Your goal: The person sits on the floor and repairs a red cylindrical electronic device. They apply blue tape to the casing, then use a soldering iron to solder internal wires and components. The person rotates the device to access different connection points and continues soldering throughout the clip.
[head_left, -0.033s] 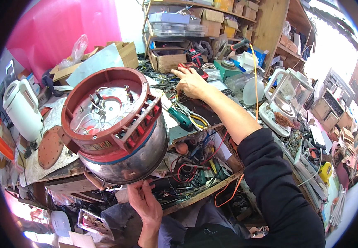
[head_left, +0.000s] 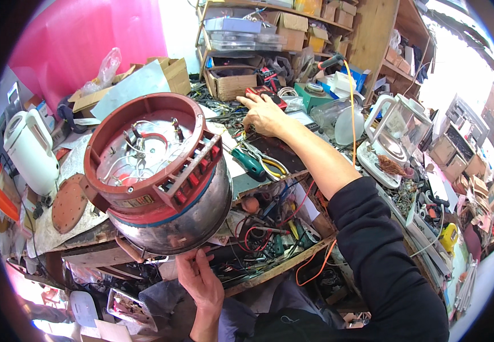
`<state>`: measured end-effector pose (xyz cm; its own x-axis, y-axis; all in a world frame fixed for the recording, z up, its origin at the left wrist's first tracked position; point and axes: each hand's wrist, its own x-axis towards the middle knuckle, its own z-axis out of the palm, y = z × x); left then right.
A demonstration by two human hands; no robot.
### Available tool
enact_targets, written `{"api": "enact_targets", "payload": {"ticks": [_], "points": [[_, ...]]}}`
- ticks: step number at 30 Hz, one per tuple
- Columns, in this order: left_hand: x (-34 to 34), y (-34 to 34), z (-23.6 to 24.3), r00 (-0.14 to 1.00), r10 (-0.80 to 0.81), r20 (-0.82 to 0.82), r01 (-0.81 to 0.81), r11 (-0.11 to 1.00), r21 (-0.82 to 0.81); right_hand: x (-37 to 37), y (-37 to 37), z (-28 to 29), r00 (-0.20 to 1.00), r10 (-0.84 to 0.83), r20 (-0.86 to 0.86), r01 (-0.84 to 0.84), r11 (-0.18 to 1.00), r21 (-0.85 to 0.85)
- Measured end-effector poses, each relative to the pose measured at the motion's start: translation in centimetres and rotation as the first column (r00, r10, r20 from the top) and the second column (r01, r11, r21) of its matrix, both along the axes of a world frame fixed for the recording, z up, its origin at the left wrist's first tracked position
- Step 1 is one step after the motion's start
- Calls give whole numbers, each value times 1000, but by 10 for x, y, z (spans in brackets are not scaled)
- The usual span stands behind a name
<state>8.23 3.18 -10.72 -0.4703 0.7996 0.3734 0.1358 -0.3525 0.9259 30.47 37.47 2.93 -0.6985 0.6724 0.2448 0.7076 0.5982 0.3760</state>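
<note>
An upside-down electric pot [head_left: 155, 176] leans at the bench's front edge, its reddish-brown base ring upward and its shiny steel body below. Inside the ring show white wires and terminals around a central disc. At the pot's lower rim is my left hand [head_left: 201, 279], fingers bent up against the steel; its fingertips are partly hidden. My right hand [head_left: 265, 117] reaches across the bench over tangled small parts, fingers stretched and slightly apart, beside a red meter [head_left: 267, 97]. Nothing shows in its grip. Green-handled pliers [head_left: 248, 163] lie between the pot and my right forearm.
A round brown perforated plate [head_left: 69, 204] and a white kettle [head_left: 30, 151] stand left of the pot. Below the bench top, an open drawer [head_left: 281, 265] holds tools and wires. An orange cord [head_left: 352, 108] hangs beside my right arm. A clear jug appliance [head_left: 395, 131] stands right.
</note>
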Motion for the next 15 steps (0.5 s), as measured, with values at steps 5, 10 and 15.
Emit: {"api": "enact_targets", "payload": {"ticks": [5,10,15], "points": [[1,1,0,1000,10,-4,-10,1000,2,5,0,2,996,-22,-84,10,990,-143],[1,0,0,1000,10,13,-10,1000,1,5,0,3,992,-28,-125,3,980,-198],[1,1,-1,1000,10,7,-10,1000,1,4,2,-5,990,-52,-134,34,990,-136]]}}
